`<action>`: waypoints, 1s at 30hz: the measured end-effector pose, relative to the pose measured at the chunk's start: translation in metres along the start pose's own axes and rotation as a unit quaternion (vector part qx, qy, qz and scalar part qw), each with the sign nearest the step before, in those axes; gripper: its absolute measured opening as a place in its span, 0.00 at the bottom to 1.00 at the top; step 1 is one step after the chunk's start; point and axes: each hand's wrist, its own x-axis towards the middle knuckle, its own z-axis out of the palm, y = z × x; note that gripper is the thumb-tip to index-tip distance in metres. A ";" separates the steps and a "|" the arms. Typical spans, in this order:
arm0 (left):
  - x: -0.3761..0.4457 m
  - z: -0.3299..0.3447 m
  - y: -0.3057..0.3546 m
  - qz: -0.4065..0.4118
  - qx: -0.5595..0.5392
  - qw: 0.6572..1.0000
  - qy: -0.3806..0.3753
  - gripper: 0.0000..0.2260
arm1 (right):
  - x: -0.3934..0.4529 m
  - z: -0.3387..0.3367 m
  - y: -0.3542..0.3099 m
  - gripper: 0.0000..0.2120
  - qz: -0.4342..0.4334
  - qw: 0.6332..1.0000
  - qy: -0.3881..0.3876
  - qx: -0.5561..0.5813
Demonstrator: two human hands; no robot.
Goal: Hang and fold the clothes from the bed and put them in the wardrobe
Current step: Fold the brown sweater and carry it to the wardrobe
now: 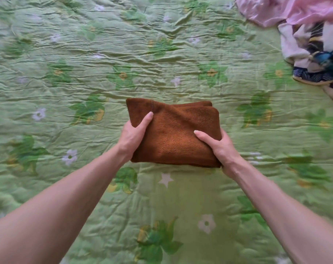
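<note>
The left hand (pixel 132 135) and right hand (pixel 217 144) each grip a side of the folded brown cloth (pixel 173 132), thumbs on top, over the green floral bedspread (pixel 66 54) (more clothes (pixel 302 25) lie far right).

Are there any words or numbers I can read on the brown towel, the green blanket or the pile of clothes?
None: no words or numbers show.
Brown towel: plain, no label showing.
Green blanket: only flowers and leaves.
Pile of clothes: blurred, only patterns, nothing to read.
</note>
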 end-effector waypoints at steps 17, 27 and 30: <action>-0.369 -0.063 0.170 -0.052 -0.146 0.979 -0.133 0.19 | -0.393 -0.073 -0.189 0.24 -0.008 0.989 0.078 0.126; -0.520 -0.023 0.184 -0.035 -0.087 0.976 -0.194 0.18 | -0.561 -0.137 -0.161 0.30 -0.049 0.960 0.146 0.233; -0.536 -0.012 0.189 -0.041 -0.077 0.971 -0.224 0.20 | -0.587 -0.146 -0.157 0.25 -0.053 0.946 0.176 0.268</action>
